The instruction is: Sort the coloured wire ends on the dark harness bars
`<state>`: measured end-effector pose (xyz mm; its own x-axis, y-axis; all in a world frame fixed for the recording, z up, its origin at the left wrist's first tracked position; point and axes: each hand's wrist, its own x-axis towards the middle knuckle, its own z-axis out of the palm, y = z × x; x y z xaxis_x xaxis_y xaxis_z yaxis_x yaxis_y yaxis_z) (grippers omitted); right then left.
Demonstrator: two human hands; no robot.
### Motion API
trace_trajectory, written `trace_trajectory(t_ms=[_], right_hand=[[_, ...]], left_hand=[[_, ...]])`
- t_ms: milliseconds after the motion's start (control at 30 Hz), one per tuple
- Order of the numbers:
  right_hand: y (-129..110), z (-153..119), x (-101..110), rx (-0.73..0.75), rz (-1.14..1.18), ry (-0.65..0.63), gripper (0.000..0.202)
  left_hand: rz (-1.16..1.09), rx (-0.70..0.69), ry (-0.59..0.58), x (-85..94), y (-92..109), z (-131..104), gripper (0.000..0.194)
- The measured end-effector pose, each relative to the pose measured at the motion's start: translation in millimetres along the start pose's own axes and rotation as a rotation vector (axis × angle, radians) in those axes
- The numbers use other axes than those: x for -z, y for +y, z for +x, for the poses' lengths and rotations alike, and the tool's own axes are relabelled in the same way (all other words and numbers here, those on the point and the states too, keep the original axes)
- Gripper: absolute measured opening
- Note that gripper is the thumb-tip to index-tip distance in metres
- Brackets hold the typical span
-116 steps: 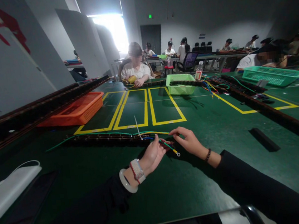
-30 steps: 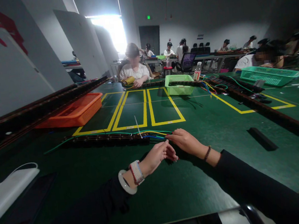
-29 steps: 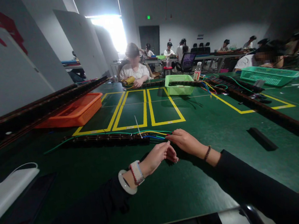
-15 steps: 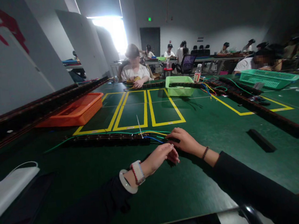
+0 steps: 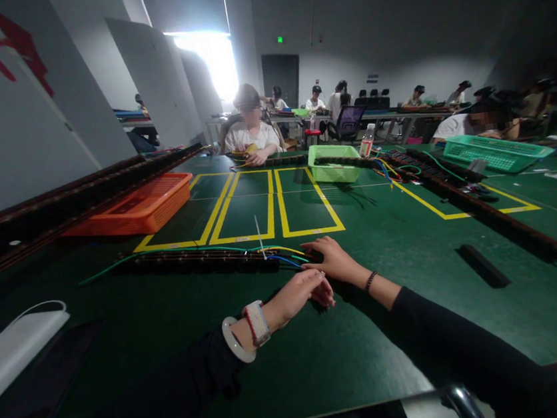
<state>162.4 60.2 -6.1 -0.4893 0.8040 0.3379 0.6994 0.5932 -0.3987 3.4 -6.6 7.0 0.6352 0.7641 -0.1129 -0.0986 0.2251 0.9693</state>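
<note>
The right hand [image 5: 335,259] reaches in over the wire ends, its thumb and forefinger standing apart, with coloured wires [image 5: 288,253] running into the gap; whether it grips them is unclear. The left hand [image 5: 296,295] is just below, fingers loosely curved and fingertips close to the right thumb; whether it has hold of anything cannot be told.

The wires, blue, yellow and green, come out of the near end of a slim black strip [image 5: 198,261], which lies on the green bench [image 5: 298,381] to the left of the hands. A white cable tie [image 5: 260,238] sticks up from that end. A long green wire [image 5: 102,274] runs along the strip and past its far end.

Beyond are yellow tape outlines [image 5: 275,202] on the bench, with a light green basket [image 5: 337,172] behind them. To the left, an orange basket [image 5: 167,205] sits partly behind long dark strips [image 5: 56,201]. A white device [image 5: 23,349] and a dark phone-like slab [image 5: 51,376] are at the near left.

On the right are a short black bar [image 5: 483,266], a longer dark strip [image 5: 490,210], a clear bottle [image 5: 367,142] and a teal basket [image 5: 496,154]. A person [image 5: 251,135] in white sits opposite.
</note>
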Motion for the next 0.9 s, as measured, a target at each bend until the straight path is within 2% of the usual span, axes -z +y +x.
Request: trace_trajectory(t_ms=[367,500,633,800,900], right_hand=[[-9,15,0,-0.137,0.160,-0.202,0.021],[-13,13,3,-0.147,0.209,-0.216,0.022],[-14,11,-1,-0.154,0.236,-0.232,0.027],[-15,9,-4,-0.132,0.249,-0.220,0.016],[-15,9,-3,-0.164,0.327,-0.202,0.018]], left_hand=[[-0.019,-0.012,-0.014,4.5,-6,2,0.039],[-0.028,-0.010,0.003,3.1,-6,3,0.037],[0.004,-0.022,-0.035,3.3,-6,4,0.038],[-0.002,-0.034,-0.055,6.0,-8,4,0.037],[-0.051,-0.043,-0.033,6.9,-10,5,0.036]])
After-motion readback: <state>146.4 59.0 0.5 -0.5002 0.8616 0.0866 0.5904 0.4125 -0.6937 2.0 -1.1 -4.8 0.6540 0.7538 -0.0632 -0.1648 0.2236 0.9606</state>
